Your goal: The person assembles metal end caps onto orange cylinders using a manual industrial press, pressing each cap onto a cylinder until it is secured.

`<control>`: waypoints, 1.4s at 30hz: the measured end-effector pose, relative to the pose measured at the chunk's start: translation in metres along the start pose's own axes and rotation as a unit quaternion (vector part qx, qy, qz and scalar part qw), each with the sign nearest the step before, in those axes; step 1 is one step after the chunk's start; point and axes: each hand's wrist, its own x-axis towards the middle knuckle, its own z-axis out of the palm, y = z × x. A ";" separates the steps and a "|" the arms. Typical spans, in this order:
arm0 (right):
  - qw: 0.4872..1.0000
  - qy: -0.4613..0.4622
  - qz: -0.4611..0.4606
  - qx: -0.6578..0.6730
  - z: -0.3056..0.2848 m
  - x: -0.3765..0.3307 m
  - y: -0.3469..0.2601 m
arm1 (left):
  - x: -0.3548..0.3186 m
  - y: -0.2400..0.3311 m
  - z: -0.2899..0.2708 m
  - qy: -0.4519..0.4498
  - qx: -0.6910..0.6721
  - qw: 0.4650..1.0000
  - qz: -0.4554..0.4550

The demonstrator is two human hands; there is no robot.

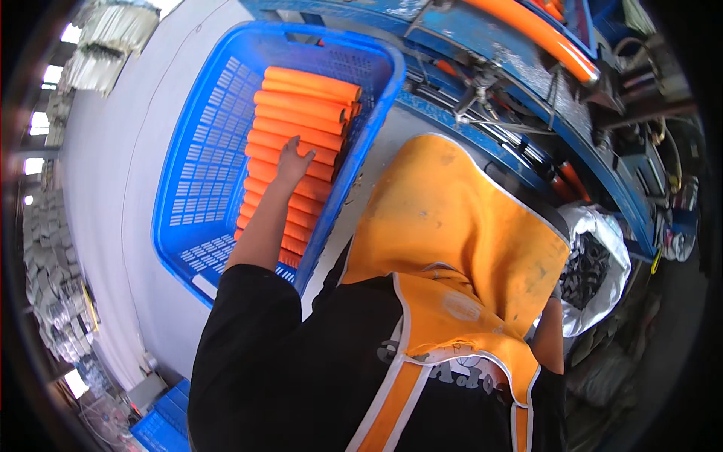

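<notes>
Resting flat on stacked smooth orange tubes, left hand.

Tubes stacked in crate; left hand on tubes; machine right.

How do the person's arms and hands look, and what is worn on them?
Both hands are bare, without gloves. The left hand shows at the end of a bare forearm; a black short sleeve covers the upper arm. An orange apron with pale edging hides most of the right arm.
</notes>
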 end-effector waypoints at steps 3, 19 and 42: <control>1.000 -0.012 -0.011 -0.023 -0.001 0.008 -0.009 | -0.025 -0.037 0.031 -0.034 -0.157 0.968 -0.195; 0.997 -0.008 0.029 -0.066 -0.018 0.024 -0.020 | -0.046 -0.161 0.169 -0.025 -0.481 0.629 -0.610; 0.991 0.070 0.117 0.014 0.018 -0.040 0.055 | 0.034 0.140 -0.049 -0.308 -0.763 0.557 -0.111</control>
